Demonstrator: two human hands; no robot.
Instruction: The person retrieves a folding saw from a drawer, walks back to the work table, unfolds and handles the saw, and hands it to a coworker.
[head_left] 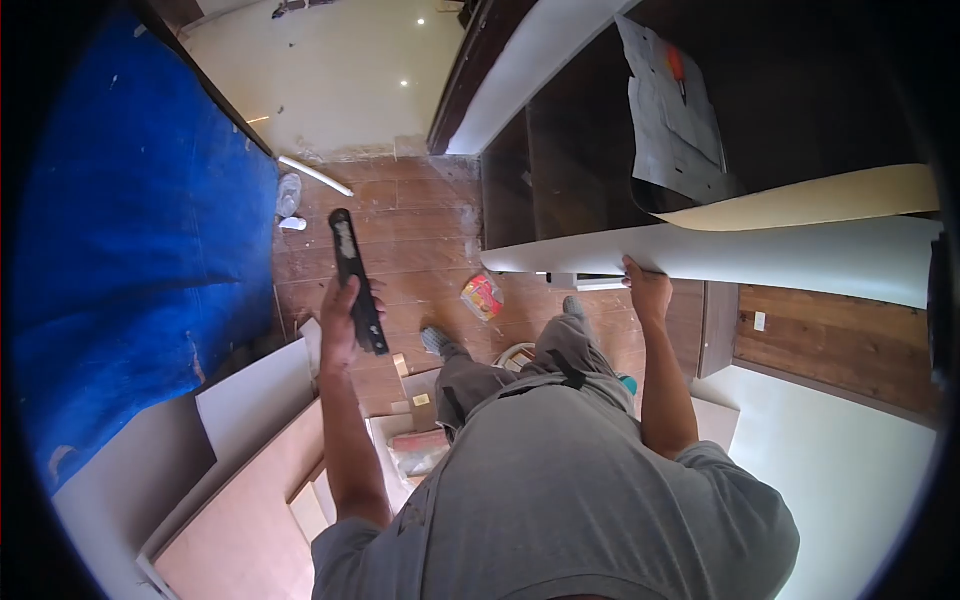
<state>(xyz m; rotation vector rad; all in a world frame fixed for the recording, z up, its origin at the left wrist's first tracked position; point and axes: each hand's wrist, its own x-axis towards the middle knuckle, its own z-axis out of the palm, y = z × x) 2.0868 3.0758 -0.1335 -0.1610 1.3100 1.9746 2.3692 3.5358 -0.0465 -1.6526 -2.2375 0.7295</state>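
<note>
My left hand (343, 318) was wrapped around a long, black, bar-shaped tool (349, 250) with a pale worn patch, held above the brown plank-patterned floor (400, 228). My right hand (652, 292) touched the edge of a long, smooth white panel (770, 255); I couldn't tell whether its fingers gripped it. Beyond that edge lay a curved tan strip (820, 198) and, farther, an orange-handled screwdriver (677, 70) on a crumpled whitish sheet (665, 140).
</note>
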